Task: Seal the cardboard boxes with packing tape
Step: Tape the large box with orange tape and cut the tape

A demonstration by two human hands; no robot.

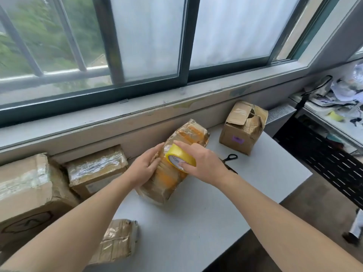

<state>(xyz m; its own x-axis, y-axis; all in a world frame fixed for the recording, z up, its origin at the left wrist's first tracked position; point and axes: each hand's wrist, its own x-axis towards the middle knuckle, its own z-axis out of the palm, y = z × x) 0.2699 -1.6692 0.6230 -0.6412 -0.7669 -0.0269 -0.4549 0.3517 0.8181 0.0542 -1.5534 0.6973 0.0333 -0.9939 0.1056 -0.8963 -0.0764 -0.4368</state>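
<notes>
Yellow packing tape is in use now. The right hand [204,163] grips the tape roll [180,159], fingers curled over its rim, and holds it against the top of the middle box [188,132]. This box lies on the white bench [196,222] below the window sill. The left hand [145,167] lies with nearly straight fingers on the left side of this box and steadies it; it grips nothing.

I judge that the step in hand is to lay a strip over this box, which already carries many layers of tape. The next move calls for drawing the roll along the top while the left hand holds the box from sliding, and then a cut. The scissors [230,158] lie on the bench just beside the right hand. The open box [241,130] at the far right, with torn flaps, seems not yet sealed.

On the roll's core I can read only "CHI"; the rest is hidden. The purple label [238,139] on the open box is too small to read.
</notes>
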